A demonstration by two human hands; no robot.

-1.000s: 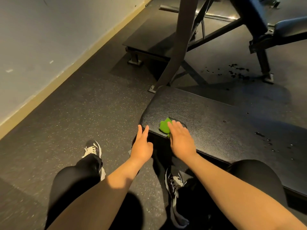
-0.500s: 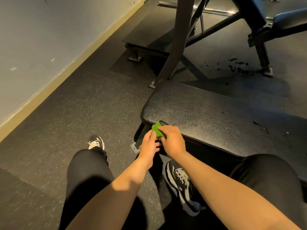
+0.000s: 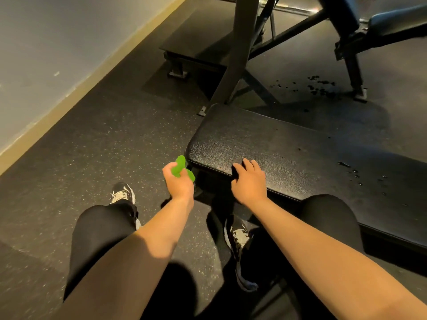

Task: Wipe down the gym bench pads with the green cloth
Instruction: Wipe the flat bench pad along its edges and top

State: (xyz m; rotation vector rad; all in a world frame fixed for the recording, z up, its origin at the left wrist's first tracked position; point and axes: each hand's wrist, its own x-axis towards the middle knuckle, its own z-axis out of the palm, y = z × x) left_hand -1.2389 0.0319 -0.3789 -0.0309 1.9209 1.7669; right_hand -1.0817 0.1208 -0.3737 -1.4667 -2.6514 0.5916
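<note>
**Green cloth passes to the left hand, clear of the pad**

A second ago the right hand pressed the cloth onto the near left corner of the bench pad. Half a second ago both hands met on it. Now the left hand grips it, fingers curled round the bunched fabric, at centre-left of the frame. It sits just off the pad's left end, above the floor. The right hand rests on the pad's front edge, its fingers loosely spread on the vinyl and holding nothing.

With the cloth off the pad, wiping looks paused for the handover. The next stroke would probably come from the left hand.

The pad is black, grained vinyl with a dull sheen. Water droplets bead on it at the right of the frame, so that stretch appears unwiped.

The floor is speckled rubber. Dark wet spots mark it at upper right, near the foot of a second bench. A dark steel upright rises at top centre. A pale wall with yellowish skirting fills the upper left.
</note>
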